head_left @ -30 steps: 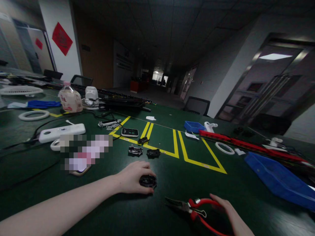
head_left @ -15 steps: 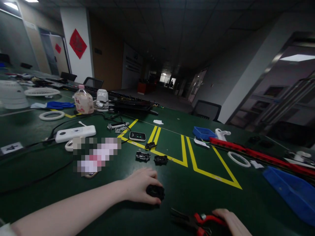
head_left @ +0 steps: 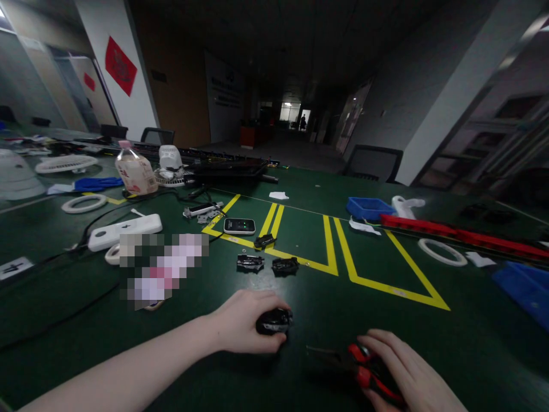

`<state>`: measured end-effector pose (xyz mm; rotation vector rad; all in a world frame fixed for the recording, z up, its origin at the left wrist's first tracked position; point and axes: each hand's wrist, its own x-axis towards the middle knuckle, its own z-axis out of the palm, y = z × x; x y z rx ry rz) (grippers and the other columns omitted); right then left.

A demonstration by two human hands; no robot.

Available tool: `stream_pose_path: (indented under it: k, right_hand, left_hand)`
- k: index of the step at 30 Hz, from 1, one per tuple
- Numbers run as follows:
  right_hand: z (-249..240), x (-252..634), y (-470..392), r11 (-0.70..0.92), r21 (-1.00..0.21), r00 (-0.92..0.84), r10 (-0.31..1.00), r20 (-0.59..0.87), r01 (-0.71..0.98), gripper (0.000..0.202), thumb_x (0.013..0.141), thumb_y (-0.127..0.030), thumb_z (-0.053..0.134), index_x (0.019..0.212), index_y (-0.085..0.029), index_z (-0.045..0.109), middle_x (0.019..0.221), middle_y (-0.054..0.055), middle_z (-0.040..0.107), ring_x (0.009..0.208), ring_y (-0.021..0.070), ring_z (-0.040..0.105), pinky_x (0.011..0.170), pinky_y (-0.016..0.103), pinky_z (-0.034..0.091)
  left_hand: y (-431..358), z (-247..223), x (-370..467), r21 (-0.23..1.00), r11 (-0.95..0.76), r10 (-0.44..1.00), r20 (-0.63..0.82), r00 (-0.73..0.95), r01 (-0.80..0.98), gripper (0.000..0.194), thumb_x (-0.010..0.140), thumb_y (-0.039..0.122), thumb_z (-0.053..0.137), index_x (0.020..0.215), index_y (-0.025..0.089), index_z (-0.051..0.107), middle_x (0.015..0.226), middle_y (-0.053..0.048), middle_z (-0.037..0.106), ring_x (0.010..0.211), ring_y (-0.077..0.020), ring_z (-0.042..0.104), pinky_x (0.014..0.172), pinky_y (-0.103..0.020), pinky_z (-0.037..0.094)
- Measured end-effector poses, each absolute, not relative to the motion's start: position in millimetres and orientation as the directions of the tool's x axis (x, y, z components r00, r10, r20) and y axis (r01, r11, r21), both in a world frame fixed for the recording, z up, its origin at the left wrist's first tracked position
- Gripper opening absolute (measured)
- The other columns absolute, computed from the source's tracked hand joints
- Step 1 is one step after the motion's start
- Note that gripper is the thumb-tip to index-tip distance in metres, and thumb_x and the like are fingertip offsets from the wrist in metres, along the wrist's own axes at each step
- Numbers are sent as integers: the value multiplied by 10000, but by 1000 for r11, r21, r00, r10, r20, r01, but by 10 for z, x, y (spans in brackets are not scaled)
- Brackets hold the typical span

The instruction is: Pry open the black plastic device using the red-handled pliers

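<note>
My left hand [head_left: 253, 321] is closed around a small black plastic part [head_left: 274, 322] low over the green table; its exact kind is not clear. To the right, my right hand [head_left: 398, 366] grips the red handles of a pair of long-nose pliers [head_left: 343, 361]. The jaws point left toward the black part, apart from it. Beyond my left hand lie similar black parts: one on the left [head_left: 250, 263], another on the right [head_left: 285, 266] and a third one [head_left: 265, 241] behind them, at the yellow tape.
A small device with a lit screen [head_left: 239, 226] lies behind the parts. On the left are a white power strip [head_left: 124, 232], a pixelated item [head_left: 167, 269] and a bottle [head_left: 136, 169]. Blue trays [head_left: 369, 208], a red strip [head_left: 463, 234] and a white ring [head_left: 441, 252] lie on the right.
The view has turned slightly. My right hand and the pliers have come further into view, and the hand has moved up along the handles' side. My left hand still holds the black part, now tilted.
</note>
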<state>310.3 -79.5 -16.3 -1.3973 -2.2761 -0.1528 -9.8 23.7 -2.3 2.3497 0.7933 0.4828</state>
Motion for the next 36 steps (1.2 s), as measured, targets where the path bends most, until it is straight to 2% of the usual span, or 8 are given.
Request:
stream_pose_path:
  k: [4,8,10,16,20,25,36]
  right_hand:
    - [-157,3066,-632,472,-180,-350,815,461,863,396,835,-323,609,1217,-252,536,1150,98,635,985,266,666,781,389,579]
    - [-146,2945,-469,513,-165,-379,782,495,843,451,772,-176,587,1211,-251,517,1135,94,633,1052,299,618,884,477,521]
    - [-144,2873,-400,518,-161,-384,777,499,840,470,740,-148,588,1195,-247,525,1118,94,637,1040,310,610,871,494,513]
    - [-169,2751,-354,521,-194,-386,792,473,831,395,752,-180,623,1139,-228,558,1068,91,645,954,278,621,753,424,537]
    - [-162,2731,-435,526,-211,-387,795,467,824,346,798,-182,587,1140,-226,562,1069,96,648,934,269,623,741,429,526]
    - [-138,2733,-474,553,-225,-409,783,468,802,343,826,-189,574,1166,-229,549,1084,102,647,945,265,630,760,430,532]
    - [-150,2733,-481,570,-245,-436,787,437,784,339,806,-170,577,1140,-229,572,1043,88,664,909,259,643,742,420,533]
  left_hand:
    - [179,5,-72,682,-590,662,102,742,432,331,790,336,673,1099,225,640,1025,-10,716,896,-182,681,807,-294,509]
    - [139,90,-64,724,-535,673,54,738,435,304,765,331,715,1041,209,673,941,1,723,839,-172,677,777,-289,506]
    - [137,124,-68,754,-508,682,57,729,417,322,783,328,716,1079,211,671,1002,-7,720,892,-174,674,797,-291,503]
    - [107,136,-64,827,-449,669,60,741,339,358,766,360,774,1083,212,700,985,0,721,876,-159,659,776,-272,487]
    - [59,147,-48,877,-377,643,16,766,299,405,748,346,801,1123,225,709,988,5,740,858,-149,667,747,-250,489]
    - [50,151,-49,895,-310,663,-39,747,322,373,753,356,788,1090,210,728,951,-10,749,822,-158,675,729,-256,505]
    - [64,105,-52,837,-451,636,58,769,310,409,744,375,807,1104,204,714,989,-21,750,855,-164,673,742,-248,501]
